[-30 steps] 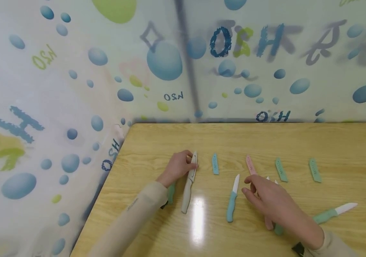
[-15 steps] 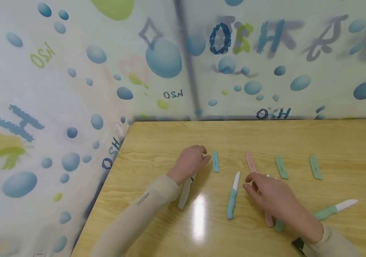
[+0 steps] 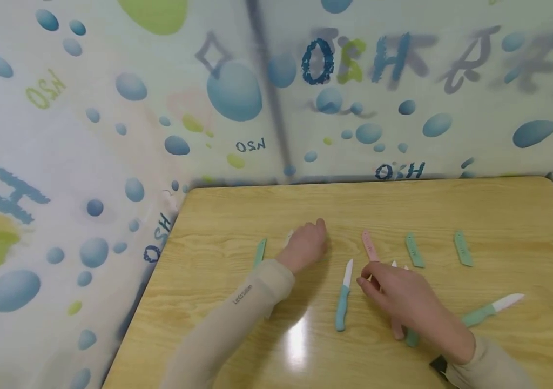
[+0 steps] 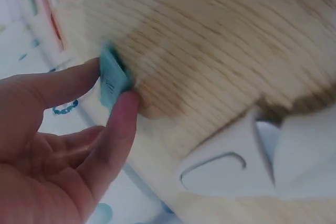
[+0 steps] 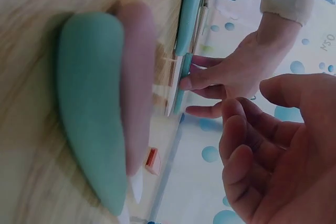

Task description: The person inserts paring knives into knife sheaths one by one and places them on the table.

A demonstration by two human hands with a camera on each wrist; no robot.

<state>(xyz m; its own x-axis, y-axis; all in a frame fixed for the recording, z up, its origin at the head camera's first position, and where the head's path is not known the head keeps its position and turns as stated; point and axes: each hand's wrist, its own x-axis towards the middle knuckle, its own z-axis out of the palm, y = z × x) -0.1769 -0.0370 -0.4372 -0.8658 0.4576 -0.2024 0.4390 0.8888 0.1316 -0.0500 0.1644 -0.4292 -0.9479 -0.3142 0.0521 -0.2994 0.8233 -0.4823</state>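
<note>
My left hand (image 3: 308, 243) pinches a small blue knife sheath (image 4: 113, 80) between thumb and finger, low over the table; in the head view the hand hides that sheath. Beside the hand lies a pale beige knife in its sheath (image 4: 226, 166), partly covered by my left arm in the head view. A blue-handled knife with a white blade (image 3: 342, 310) lies between my two hands. My right hand (image 3: 398, 286) hovers with loosely curled fingers and nothing in them. Close to it lie a green-handled knife (image 5: 92, 98) and a pink-handled knife (image 5: 139, 77).
Along the wooden table (image 3: 403, 205) lie a pink sheath (image 3: 368, 244), a green sheath (image 3: 415, 250) and another green sheath (image 3: 463, 248). A green-handled knife (image 3: 478, 316) points right beyond my right wrist. Far left, a darker green sheath (image 3: 260, 251) shows above my sleeve.
My left hand has left the sheathed beige knife, moved right and taken hold of the blue sheath. The right hand stays nearly in place. The head view has shifted slightly.
</note>
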